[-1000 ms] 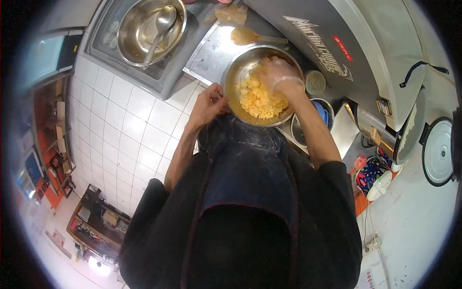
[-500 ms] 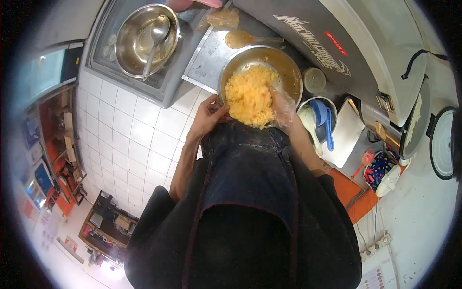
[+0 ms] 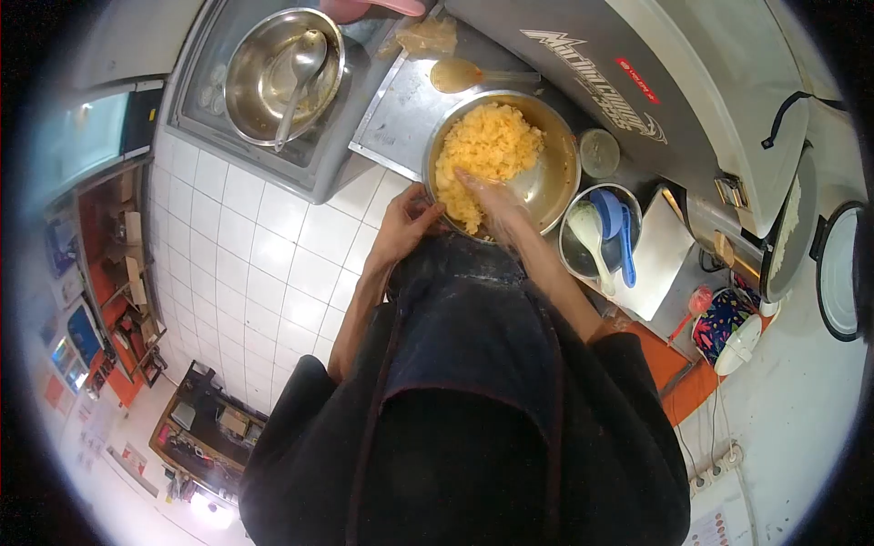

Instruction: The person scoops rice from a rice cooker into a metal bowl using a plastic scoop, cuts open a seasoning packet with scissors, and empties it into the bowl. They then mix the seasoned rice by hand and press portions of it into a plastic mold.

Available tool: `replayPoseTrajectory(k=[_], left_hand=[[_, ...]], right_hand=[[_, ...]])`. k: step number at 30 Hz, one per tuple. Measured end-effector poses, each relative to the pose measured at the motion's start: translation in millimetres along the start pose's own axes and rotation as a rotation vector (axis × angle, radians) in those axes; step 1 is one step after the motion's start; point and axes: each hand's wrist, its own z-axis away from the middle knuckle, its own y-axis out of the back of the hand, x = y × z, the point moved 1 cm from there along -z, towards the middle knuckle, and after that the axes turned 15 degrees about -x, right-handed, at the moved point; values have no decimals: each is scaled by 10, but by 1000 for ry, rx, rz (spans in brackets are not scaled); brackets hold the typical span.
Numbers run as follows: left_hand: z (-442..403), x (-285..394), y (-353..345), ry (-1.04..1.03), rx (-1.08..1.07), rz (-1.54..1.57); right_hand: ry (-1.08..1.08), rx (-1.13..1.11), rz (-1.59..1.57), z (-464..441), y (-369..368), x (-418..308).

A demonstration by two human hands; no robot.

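A wide metal bowl stands close against the front of my dark apron. A yellow, crumbly, rice-like food is heaped in its far and left parts. My left hand is closed on the bowl's left rim, with thumb and fingers pinching the edge. Inside the bowl, my right hand, in a clear plastic glove, touches the near side of the food. Its fingertips are partly buried, so I cannot make out how the fingers are bent.
Right of the bowl are a glass jar and a small metal bowl with a blue scoop and a pale green spoon. Behind lies a brownish ladle. A steel bowl holding a metal spoon sits far left.
My right hand has moved left from the bowl's right side to its near middle. The food has shifted to the far and left side, baring the metal at right. My left hand keeps its hold.
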Motion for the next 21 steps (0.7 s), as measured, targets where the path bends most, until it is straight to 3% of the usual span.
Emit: replayPoseTrajectory(k=[1, 5, 7, 10, 11, 12, 14, 15, 17, 18, 20, 21], left_hand=[[2, 0, 1, -3, 2, -4], [1, 9, -1, 29, 3, -18], [6, -11, 4, 45, 4, 7], [0, -25, -2, 27, 5, 18], [4, -2, -9, 25, 9, 13], [4, 31, -10, 22, 12, 4], [14, 63, -33, 34, 17, 14], [12, 72, -39, 45, 24, 24], [20, 79, -45, 45, 26, 23], [22, 86, -40, 44, 24, 22], [16, 98, -60, 8, 39, 46], [39, 93, -69, -18, 57, 75]], right_hand=[[-2, -146, -416, -27, -47, -50], [137, -380, -781, -160, 242, 182], [201, -379, -1267, 77, 336, 110], [237, -330, -1209, 444, 502, -178], [300, -234, -880, 397, 515, -210], [302, -237, -879, 431, 449, -369], [33, 221, 645, 581, 247, -803], [35, 222, 645, 367, 148, -649], [316, 527, 1074, -126, -14, -156], [314, 530, 1070, -97, 43, -95], [396, 219, 1149, 1, 289, -7], [396, 218, 1149, 150, 398, -185]])
